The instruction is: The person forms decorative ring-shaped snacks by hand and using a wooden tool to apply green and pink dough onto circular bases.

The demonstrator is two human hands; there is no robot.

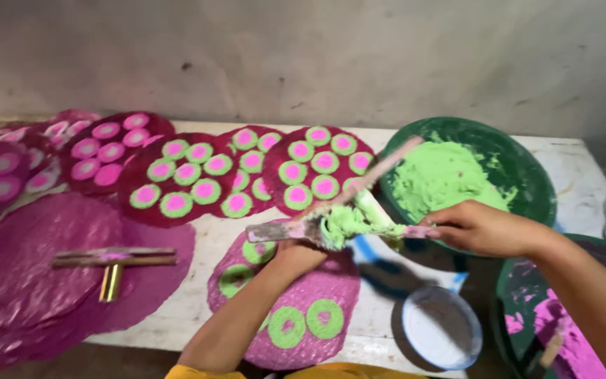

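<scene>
My left hand (pixel 296 254) grips a flat spatula (pixel 275 231) smeared pink, loaded with a lump of light green paste (pixel 341 223). My right hand (pixel 475 226) holds a second thin stick (pixel 394 228) against that lump. Both hands hover over a round magenta disc (pixel 331 284) that carries several green rings (pixel 324 318). Just right of them sits a dark green bowl (pixel 527 168) with more green paste (pixel 447 177); a long pink stick (pixel 380 172) leans on its rim.
Finished magenta discs (pixel 177 175) with green-and-pink dots lie in a row along the wall. Plain magenta sheets (pixel 29 267) at left hold a small T-shaped tool (pixel 113 258). A white dish (pixel 442 326) and a bowl of pink paste (pixel 569 330) stand at lower right.
</scene>
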